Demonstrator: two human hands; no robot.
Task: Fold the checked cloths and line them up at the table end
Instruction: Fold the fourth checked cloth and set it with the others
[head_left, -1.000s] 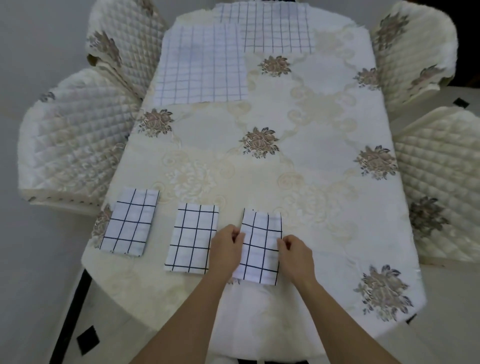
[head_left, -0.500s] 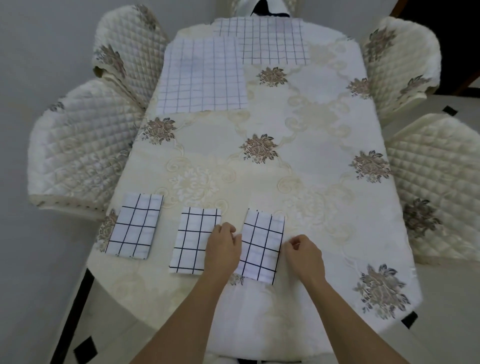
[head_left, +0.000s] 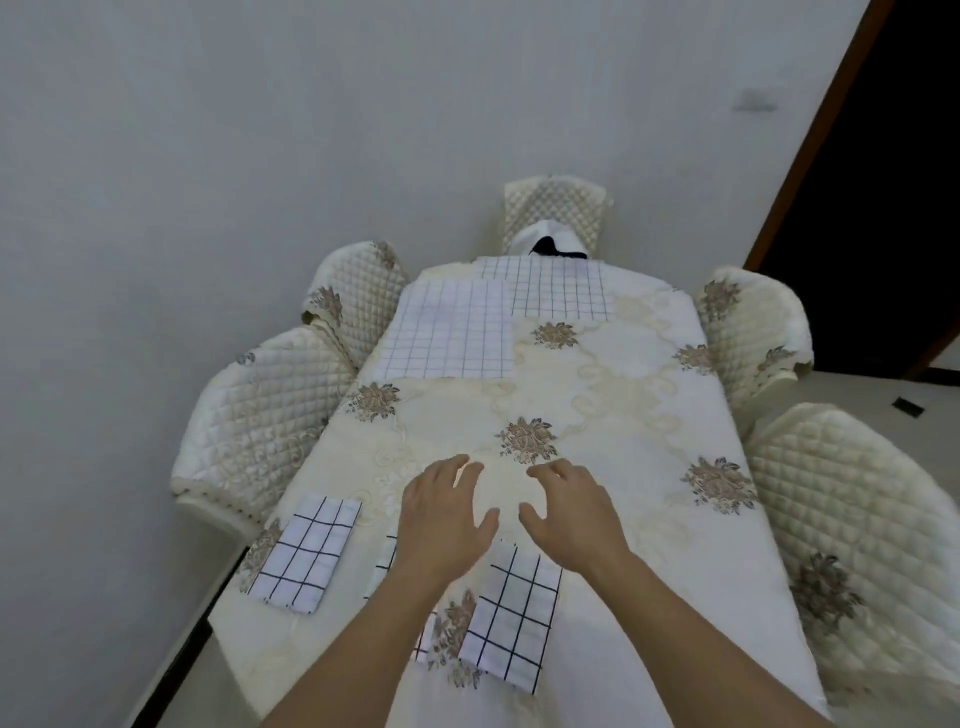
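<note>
Three folded checked cloths lie in a row at the near table end: the left one (head_left: 304, 553), the middle one (head_left: 387, 558) mostly hidden under my left forearm, and the right one (head_left: 511, 616). Two unfolded checked cloths lie flat at the far end, one at far left (head_left: 452, 332), one behind it (head_left: 558, 288). My left hand (head_left: 444, 512) and my right hand (head_left: 571, 506) hover over the table beyond the folded row, fingers spread, holding nothing.
The table wears a cream floral tablecloth (head_left: 623, 395). Quilted cream chairs stand on the left (head_left: 265, 410), the right (head_left: 852, 509) and the far end (head_left: 556, 208). A grey wall is on the left, a dark doorway at upper right.
Both hands have let go of the right folded cloth and moved forward over the table, fingers opening. The camera has tilted up, showing more wall and the far chair.
</note>
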